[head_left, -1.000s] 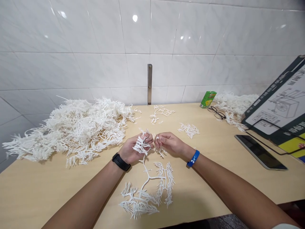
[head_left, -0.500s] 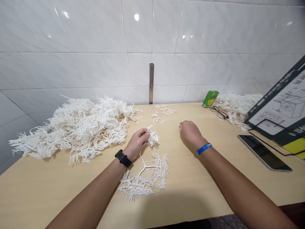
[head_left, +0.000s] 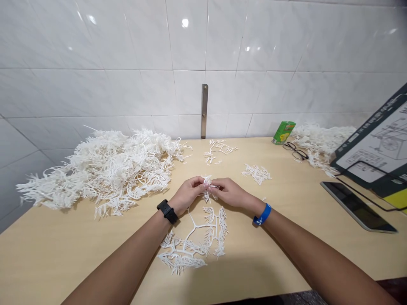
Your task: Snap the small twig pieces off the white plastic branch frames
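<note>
My left hand (head_left: 187,194), with a black watch on its wrist, pinches a white plastic branch sprig (head_left: 207,195). Opposite it, my right hand (head_left: 231,192) has its fingertips closed on the same sprig, and the two hands almost meet. A blue band circles the right wrist. Just below the hands a larger white branched piece (head_left: 195,226) with feathery tips lies flat on the table; its upper stem runs up under my left hand. To the right of my hands is a small loose heap of white sprigs (head_left: 257,173).
A big pile of white branches (head_left: 121,165) covers the left side. Bare stems (head_left: 221,147) lie near the wall. Rightward are a green box (head_left: 283,132), glasses (head_left: 295,150), another white pile (head_left: 321,137), a phone (head_left: 358,206) and a large printed carton (head_left: 378,144).
My right hand has come left from over the small heap, which now shows, and has closed on the sprig beside my left hand. The left hand stays almost in place.
</note>
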`<state>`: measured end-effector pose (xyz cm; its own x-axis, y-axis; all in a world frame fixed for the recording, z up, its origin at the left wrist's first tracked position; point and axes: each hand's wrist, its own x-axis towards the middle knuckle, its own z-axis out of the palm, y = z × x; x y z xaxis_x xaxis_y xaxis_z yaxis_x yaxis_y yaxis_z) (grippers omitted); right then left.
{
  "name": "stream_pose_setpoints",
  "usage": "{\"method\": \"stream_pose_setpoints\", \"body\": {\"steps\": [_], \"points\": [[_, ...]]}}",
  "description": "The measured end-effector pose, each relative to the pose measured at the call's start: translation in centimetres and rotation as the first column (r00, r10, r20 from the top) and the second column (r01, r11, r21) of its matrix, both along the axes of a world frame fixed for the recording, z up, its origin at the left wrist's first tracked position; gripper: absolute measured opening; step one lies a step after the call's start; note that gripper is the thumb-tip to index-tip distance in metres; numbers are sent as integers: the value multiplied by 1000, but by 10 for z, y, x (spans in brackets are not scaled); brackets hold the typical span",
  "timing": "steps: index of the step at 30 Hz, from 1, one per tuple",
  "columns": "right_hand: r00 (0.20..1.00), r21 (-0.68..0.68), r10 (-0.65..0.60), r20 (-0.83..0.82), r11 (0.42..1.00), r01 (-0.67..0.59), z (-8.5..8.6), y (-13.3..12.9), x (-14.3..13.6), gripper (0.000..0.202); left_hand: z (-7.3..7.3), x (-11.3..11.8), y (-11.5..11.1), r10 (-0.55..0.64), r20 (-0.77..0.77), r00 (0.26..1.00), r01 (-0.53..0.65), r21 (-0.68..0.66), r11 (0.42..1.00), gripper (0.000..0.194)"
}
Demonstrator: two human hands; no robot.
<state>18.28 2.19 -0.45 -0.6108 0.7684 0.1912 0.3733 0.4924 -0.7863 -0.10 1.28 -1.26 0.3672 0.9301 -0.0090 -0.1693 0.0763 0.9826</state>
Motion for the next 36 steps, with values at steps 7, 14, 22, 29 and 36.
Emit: {"method": "stream_pose_setpoints", "body": {"steps": [7,14,22,29,36], "points": [[996,-67,79,-49,994,-82,-3,-1,-3,39,1,1,-2,33,186,982,-6,-142,990,29],[1000,-24,5,-3,1000,-5,0,-5,-5,31,0,2,-2,80,128,989,-64,-122,990,29],[996,30,-90,21,996,89,-3,-4,-7,25,-2,3,-2,45,-43,998,-45,-3,999,29],[984,-37,78,-159,996,-84,-4,-2,-6,33,-2,1,-4,-43,134,990,58,-112,992,28],[938,-122,120,-326,978,-167,-13,2,-4,38,3,2,-7,-54,377,925,154,-241,958,18]]}}
